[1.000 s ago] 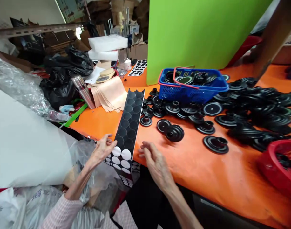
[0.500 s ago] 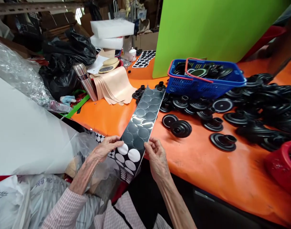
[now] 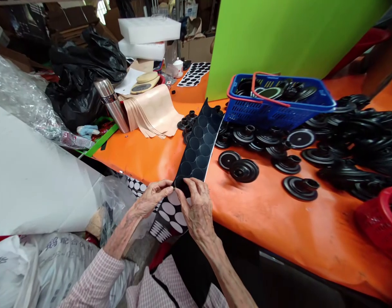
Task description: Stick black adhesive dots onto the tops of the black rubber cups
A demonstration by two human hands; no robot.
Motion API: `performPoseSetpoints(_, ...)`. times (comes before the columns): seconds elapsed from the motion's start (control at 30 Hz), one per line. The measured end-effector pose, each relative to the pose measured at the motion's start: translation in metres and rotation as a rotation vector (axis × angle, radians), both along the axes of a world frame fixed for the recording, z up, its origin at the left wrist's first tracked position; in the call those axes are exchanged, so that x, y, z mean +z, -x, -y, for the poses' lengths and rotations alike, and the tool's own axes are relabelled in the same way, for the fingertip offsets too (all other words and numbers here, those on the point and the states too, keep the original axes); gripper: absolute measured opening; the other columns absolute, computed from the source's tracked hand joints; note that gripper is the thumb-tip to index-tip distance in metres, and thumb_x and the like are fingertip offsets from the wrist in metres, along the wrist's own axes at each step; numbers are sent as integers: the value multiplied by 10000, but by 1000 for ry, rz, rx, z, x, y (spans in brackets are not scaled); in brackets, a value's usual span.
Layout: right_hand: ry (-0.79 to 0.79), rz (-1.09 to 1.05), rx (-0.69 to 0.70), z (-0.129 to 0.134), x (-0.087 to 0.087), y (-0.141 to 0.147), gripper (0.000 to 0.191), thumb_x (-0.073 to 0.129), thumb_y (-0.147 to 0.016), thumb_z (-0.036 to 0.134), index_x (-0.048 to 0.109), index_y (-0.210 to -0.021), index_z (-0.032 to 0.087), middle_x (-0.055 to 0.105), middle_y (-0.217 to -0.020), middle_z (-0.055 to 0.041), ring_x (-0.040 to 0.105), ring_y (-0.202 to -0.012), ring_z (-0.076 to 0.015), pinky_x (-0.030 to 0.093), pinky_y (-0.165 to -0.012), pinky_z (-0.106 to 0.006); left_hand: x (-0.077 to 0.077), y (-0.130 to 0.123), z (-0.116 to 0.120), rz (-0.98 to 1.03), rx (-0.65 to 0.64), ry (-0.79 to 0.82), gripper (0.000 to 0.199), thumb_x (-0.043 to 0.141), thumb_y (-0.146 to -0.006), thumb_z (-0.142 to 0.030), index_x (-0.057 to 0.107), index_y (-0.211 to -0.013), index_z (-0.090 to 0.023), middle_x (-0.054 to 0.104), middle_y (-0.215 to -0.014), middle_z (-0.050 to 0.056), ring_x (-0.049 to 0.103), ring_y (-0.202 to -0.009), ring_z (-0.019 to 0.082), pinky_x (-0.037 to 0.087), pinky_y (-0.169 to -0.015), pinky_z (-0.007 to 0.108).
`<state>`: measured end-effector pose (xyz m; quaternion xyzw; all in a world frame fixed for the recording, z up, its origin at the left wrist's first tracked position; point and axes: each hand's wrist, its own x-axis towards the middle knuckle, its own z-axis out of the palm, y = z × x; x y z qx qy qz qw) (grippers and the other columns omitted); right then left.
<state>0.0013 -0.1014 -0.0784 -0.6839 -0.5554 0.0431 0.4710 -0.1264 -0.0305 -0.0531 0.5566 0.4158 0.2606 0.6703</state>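
A long black sheet of round cut-outs (image 3: 197,149) slants from the orange table's front edge up toward the blue basket. Its upper stretch has black discs, and its lower end (image 3: 168,209) hangs over the edge with whitish circles where the discs are gone. My left hand (image 3: 154,197) pinches the sheet's left edge between thumb and fingertips. Lying across the sheet, my right hand (image 3: 197,209) has its thumb and forefinger closed at the lowest black disc, close to my left fingertips. The fingers partly cover that spot.
A blue basket (image 3: 276,111) of black flanged parts stands behind, before a green panel (image 3: 263,38). Loose black parts (image 3: 300,188) lie on the orange table (image 3: 263,222), with a red basket (image 3: 380,222) at right. A steel flask (image 3: 114,107) and beige sheets (image 3: 154,113) are at left.
My right hand has moved left from the sheet's right edge, across it, to beside my left fingertips. My left hand has slid slightly right. The sheet has shifted and its far end curls up more.
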Motion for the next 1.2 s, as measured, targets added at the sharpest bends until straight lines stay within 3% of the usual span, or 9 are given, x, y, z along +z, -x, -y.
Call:
performPoseSetpoints(0.23,-103,-9,-93,2,-3,-10,269,404,-964,244,664,-1015,198,686,-1001,-112,634,-947,-225,531,-838,-412,6,-12,5,-119,-8,-97,283,622,-785,-392,690,-918,-151,658,-846,32,565,-806,158,442,-770,266)
performPoseSetpoints(0.4,-118,-101,-119,12,3,-27,256,413,-964,253,661,-1013,213,685,-980,-97,671,-892,-193,566,-780,-349,24,-27,14,-390,287,-437,291,617,-778,-452,616,-912,-193,582,-876,40,541,-851,180,439,-772,291)
performPoseSetpoints(0.57,-66,-196,92,30,11,-29,254,462,-936,250,649,-1104,218,653,-1112,-121,647,-1037,-209,568,-858,-366,35,-52,18,-127,7,-51,279,615,-756,-443,523,-743,-180,501,-668,-29,483,-625,102,415,-619,228)
performPoseSetpoints(0.7,10,-539,-28,40,17,-41,236,517,-910,345,610,-1067,195,653,-1042,-86,654,-913,-185,563,-787,-341,34,-70,21,-96,-83,-29,231,601,-752,-389,567,-820,-171,543,-692,-24,512,-601,97,427,-619,229)
performPoseSetpoints(0.8,-6,-677,-188,45,24,-55,216,537,-894,397,591,-829,198,623,-787,-11,609,-727,-150,513,-677,-285,41,-89,26,-262,-217,-218,291,527,-834,-427,622,-912,-163,608,-798,35,559,-608,126,449,-621,263)
performPoseSetpoints(0.9,-147,-678,-379,55,32,-70,215,566,-872,410,578,-808,205,594,-771,8,577,-733,-142,475,-698,-277,47,-118,28,-456,-58,-574,325,517,-870,-425,620,-1063,-184,600,-1090,93,604,-697,150,470,-713,303)
performPoseSetpoints(0.97,-197,-719,-445,63,36,-82,218,599,-848,423,579,-822,208,575,-746,22,558,-703,-131,464,-697,-273,46,-142,24,-513,-69,-720,362,549,-861,-429,593,-1131,-191,599,-1126,101,620,-776,187,464,-784,338)
performPoseSetpoints(1.1,-186,-887,-406,71,31,-111,307,642,-801,471,602,-986,230,594,-854,10,573,-726,-127,489,-750,-306,30,-179,11,-452,-231,-788,299,631,-822,-311,594,-1084,-172,647,-1019,103,612,-921,243,451,-845,357)
performPoseSetpoints(1.2,-164,-909,-395,62,21,-131,443,670,-747,497,576,-1103,251,594,-1083,-50,610,-958,-185,496,-883,-377,20,-180,0,-323,-204,-676,138,589,-826,-210,607,-956,-169,650,-875,61,611,-803,192,470,-810,338)
